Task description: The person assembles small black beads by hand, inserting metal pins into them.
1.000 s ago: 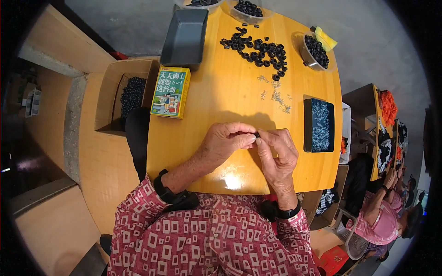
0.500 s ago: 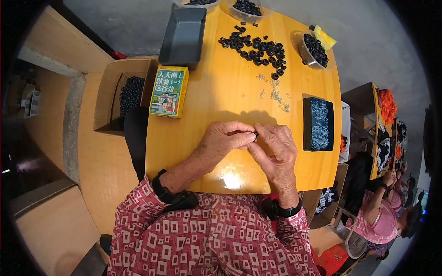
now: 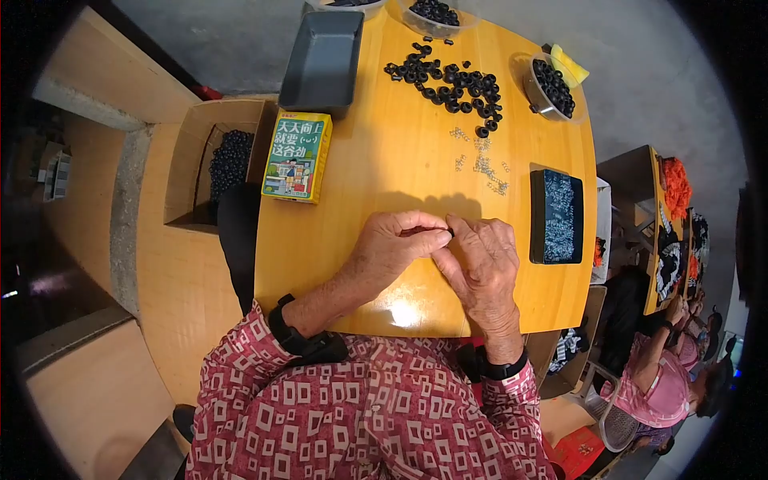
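Rings [image 3: 448,80], small and black, mostly lie heaped well beyond the fingers, so much seems left. Left hand [image 3: 400,244] and right hand [image 3: 482,264] pinch together on a tiny piece, hidden between them.

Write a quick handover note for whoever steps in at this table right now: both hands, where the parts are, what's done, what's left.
Left hand and right hand: fingertips pinched together over the table near its front edge; anything held is too small to see.
Parts: loose black rings at the far side, small metal pieces nearer, more rings in a bowl.
Done: cannot tell.
Left: the ring pile is large.
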Motion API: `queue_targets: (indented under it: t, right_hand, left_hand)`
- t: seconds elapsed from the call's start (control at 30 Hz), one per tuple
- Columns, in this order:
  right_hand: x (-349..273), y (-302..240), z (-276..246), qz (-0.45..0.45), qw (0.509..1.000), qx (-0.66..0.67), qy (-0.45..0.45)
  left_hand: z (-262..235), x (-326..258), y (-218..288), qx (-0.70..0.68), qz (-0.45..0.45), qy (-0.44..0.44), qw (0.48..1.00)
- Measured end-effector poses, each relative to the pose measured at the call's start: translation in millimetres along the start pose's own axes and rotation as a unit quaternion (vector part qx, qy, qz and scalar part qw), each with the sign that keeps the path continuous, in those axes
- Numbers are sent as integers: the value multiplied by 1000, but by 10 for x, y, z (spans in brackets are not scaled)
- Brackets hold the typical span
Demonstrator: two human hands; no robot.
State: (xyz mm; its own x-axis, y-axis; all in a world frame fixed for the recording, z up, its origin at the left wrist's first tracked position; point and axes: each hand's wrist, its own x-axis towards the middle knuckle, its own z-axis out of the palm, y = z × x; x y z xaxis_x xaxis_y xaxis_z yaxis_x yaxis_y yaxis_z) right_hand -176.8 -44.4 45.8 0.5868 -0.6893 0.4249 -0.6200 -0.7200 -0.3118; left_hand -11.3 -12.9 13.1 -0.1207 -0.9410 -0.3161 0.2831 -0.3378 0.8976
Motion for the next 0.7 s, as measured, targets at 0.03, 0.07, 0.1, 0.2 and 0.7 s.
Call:
queue_targets:
  t: [0.03, 0.07, 0.1, 0.2, 0.7]
  right_hand:
    - [-4, 7, 11, 1, 1000, 10, 4]
    - [-8, 17, 24, 1, 1000, 20, 7]
    - [-16, 36, 41, 1, 1000, 20, 7]
    - [-42, 102, 79, 11, 997, 69, 30]
    - [-61, 67, 145, 8, 995, 81, 55]
  left_hand:
    - [-3, 2, -2, -1, -10, 1, 1000]
    - [-5, 2, 1, -1, -9, 2, 1000]
    - [-8, 3, 5, -29, -22, -3, 999]
    - [-16, 4, 47, -86, -54, -9, 995]
    - [-33, -50, -4, -32, -7, -17, 999]
